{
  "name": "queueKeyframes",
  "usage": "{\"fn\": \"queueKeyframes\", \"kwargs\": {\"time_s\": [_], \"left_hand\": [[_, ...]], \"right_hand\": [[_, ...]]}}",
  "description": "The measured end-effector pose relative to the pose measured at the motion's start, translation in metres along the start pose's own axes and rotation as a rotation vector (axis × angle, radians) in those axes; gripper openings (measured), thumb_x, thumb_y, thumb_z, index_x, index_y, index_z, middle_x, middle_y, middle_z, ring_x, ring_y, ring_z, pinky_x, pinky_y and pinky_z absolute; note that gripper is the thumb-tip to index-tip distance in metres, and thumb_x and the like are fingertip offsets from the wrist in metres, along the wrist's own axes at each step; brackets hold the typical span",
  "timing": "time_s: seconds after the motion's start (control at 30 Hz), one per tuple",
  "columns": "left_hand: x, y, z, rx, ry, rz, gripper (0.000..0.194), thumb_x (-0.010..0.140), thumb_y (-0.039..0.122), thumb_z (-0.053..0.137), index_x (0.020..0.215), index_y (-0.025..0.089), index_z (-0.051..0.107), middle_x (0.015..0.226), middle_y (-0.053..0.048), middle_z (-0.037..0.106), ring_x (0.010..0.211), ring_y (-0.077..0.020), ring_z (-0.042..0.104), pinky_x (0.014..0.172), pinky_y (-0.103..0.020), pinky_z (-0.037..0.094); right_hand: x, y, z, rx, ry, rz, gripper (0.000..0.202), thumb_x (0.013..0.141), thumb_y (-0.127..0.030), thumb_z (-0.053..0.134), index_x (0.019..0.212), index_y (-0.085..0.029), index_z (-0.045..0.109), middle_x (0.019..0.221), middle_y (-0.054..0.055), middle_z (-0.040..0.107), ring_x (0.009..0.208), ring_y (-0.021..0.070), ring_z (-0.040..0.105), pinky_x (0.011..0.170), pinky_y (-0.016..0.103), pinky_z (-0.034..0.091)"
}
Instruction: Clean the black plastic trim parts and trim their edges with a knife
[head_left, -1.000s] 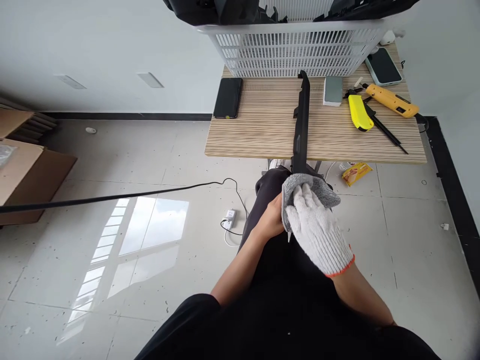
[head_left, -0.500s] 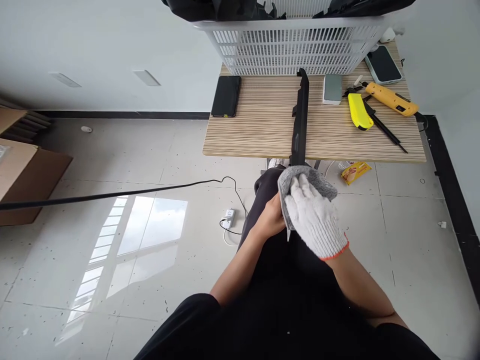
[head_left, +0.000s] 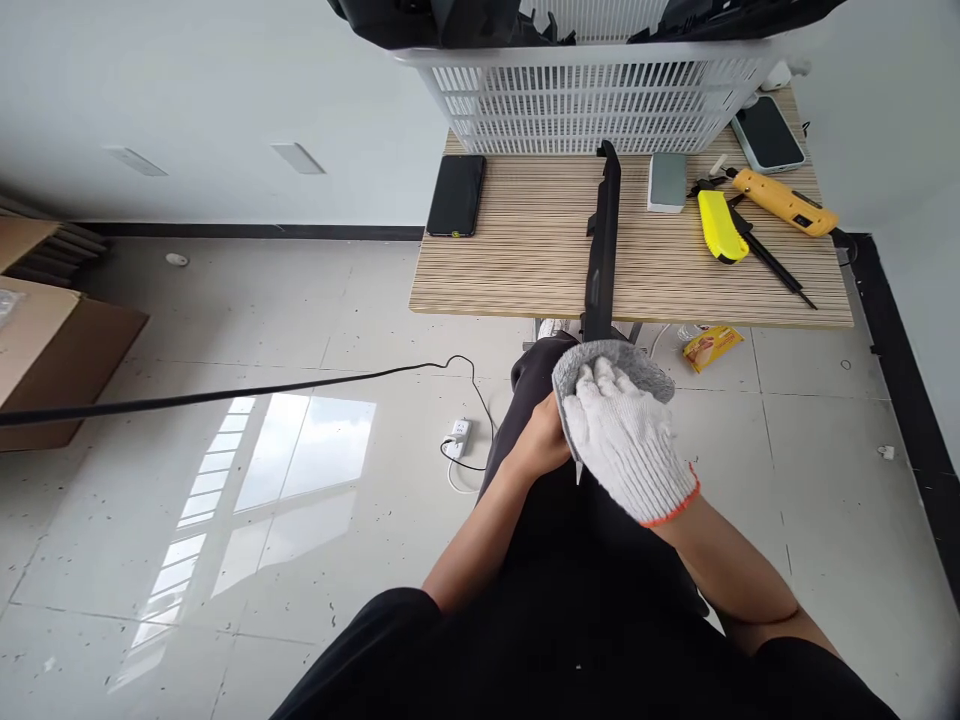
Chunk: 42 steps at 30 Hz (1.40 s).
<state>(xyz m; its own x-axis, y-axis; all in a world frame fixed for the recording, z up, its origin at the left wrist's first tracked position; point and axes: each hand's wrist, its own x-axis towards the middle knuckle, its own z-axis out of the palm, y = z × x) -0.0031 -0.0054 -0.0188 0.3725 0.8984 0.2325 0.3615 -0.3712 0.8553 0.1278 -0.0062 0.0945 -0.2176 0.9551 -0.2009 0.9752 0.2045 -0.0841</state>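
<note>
A long, narrow black plastic trim piece (head_left: pixel 602 250) reaches from the tabletop over the front edge towards my lap. My left hand (head_left: pixel 545 440), bare, is closed around its near end, with the fingertips hidden behind a grey cloth (head_left: pixel 639 366). That cloth is draped over the trim piece, and my right hand (head_left: pixel 624 445), in a white knitted glove with an orange cuff, presses and holds it there. Below the cloth a small pale tip pokes out; what it belongs to is unclear.
On the wooden table (head_left: pixel 517 285) stand a white plastic basket (head_left: pixel 592 100) of black parts, a phone (head_left: pixel 456 195), a small grey-topped block (head_left: pixel 667 182), a yellow-handled cutter (head_left: pixel 722 226) and an orange-yellow tool (head_left: pixel 784 200). A black cable (head_left: pixel 360 377) runs left to a power strip (head_left: pixel 457 438).
My right hand and the cloth have shifted slightly down and left along the trim piece. My left hand keeps its grip; the whole view has moved a little.
</note>
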Motion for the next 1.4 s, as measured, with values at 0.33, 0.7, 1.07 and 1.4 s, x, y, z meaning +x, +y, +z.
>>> {"fn": "queueKeyframes", "kwargs": {"time_s": [0.33,0.7,1.07,1.4], "left_hand": [[-0.001,0.000,0.000,-0.004,0.013,-0.031,0.055,0.082,0.020,0.066,0.133,0.020,0.045,0.120,-0.014,0.067,0.103,-0.0269,0.069,0.078,-0.037,0.059],[-0.001,0.000,0.000,0.003,-0.008,-0.066,0.065,0.085,0.025,0.067,0.143,0.021,0.037,0.133,-0.016,0.063,0.118,-0.0289,0.065,0.087,-0.037,0.058],[0.000,0.002,-0.002,0.015,-0.050,-0.083,0.064,0.084,0.029,0.069,0.141,0.021,0.041,0.137,-0.015,0.062,0.123,-0.0290,0.063,0.096,-0.039,0.055],[0.001,0.004,-0.003,0.014,-0.036,-0.101,0.075,0.081,0.034,0.073,0.145,0.020,0.037,0.133,-0.017,0.063,0.117,-0.0301,0.066,0.092,-0.040,0.056]], "right_hand": [[0.009,0.002,-0.002,0.029,0.043,0.043,0.056,0.104,-0.036,0.027,0.146,-0.008,0.052,0.151,0.019,0.050,0.128,0.0337,0.059,0.095,0.047,0.055],[0.010,0.007,0.000,0.119,0.136,0.049,0.055,0.105,-0.039,0.028,0.143,-0.011,0.056,0.148,0.015,0.055,0.122,0.0284,0.064,0.096,0.040,0.054],[0.009,0.003,0.031,0.195,0.251,0.150,0.050,0.105,-0.038,0.032,0.139,-0.014,0.060,0.145,0.013,0.058,0.108,0.0259,0.071,0.089,0.036,0.056],[0.010,-0.004,0.015,0.109,0.115,0.198,0.053,0.105,-0.040,0.028,0.144,-0.016,0.055,0.148,0.013,0.055,0.104,0.0280,0.071,0.085,0.041,0.058]]}}
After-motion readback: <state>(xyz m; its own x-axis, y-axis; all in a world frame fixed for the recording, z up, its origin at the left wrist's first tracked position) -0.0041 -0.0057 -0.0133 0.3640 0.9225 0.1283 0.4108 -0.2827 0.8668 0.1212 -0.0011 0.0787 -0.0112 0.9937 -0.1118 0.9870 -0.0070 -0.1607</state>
